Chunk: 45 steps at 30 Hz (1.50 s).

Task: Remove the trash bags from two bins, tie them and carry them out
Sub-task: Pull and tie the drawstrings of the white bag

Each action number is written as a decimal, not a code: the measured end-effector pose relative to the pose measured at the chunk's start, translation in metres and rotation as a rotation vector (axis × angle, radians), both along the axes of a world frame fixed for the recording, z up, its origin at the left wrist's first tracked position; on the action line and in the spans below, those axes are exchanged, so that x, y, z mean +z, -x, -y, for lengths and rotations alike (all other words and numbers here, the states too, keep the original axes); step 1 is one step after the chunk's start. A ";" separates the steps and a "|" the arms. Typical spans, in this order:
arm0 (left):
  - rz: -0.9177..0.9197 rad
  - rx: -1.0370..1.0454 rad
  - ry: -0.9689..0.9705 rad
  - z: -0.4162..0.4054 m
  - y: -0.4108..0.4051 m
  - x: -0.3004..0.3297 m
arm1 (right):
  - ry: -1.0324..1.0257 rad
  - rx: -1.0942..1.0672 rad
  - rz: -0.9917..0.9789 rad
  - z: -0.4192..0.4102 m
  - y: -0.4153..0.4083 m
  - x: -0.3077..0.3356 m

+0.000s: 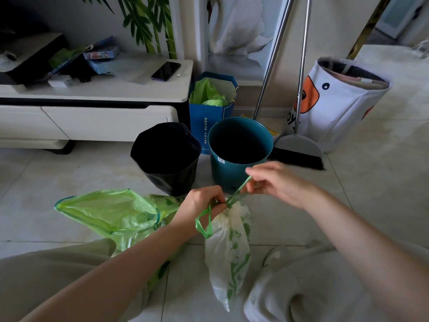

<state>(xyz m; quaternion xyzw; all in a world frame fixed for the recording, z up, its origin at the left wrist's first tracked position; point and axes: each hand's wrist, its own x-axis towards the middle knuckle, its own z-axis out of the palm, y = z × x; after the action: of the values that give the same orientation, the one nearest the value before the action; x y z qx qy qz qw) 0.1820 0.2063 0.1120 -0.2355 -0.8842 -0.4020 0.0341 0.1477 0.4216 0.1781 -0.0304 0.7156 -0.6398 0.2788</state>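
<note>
A white trash bag with green print (228, 249) hangs in front of me, its neck gathered. My left hand (201, 204) pinches the neck and one green drawstring loop. My right hand (277, 182) pulls the other green drawstring up and to the right. A second, green trash bag (111, 212) lies open on the floor to the left, partly under my left forearm. Behind stand two bins without visible bags: a black bin (167, 156) and a teal bin (240, 152).
A blue paper bag with green plastic (210, 105) stands behind the bins. A broom and dustpan (298, 145) lean at the wall, next to a white fabric basket (336, 101). A low white cabinet (92, 112) is at the left. My knees fill the lower corners.
</note>
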 end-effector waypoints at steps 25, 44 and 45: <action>0.721 0.418 -0.046 0.067 -0.012 -0.009 | -0.510 -0.414 0.301 -0.044 0.012 -0.021; 0.608 0.362 0.063 0.104 -0.020 0.003 | -1.042 -0.117 -0.349 0.007 0.026 -0.032; 0.607 0.372 0.057 0.111 -0.022 0.004 | -1.035 -0.099 -0.364 0.017 0.028 -0.031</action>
<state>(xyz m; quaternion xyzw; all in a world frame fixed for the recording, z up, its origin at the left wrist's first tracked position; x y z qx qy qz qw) 0.2044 0.0956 0.1156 0.0590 -0.8926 -0.4156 -0.1642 0.1198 0.4045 0.1473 0.0342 0.9740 -0.2011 0.0990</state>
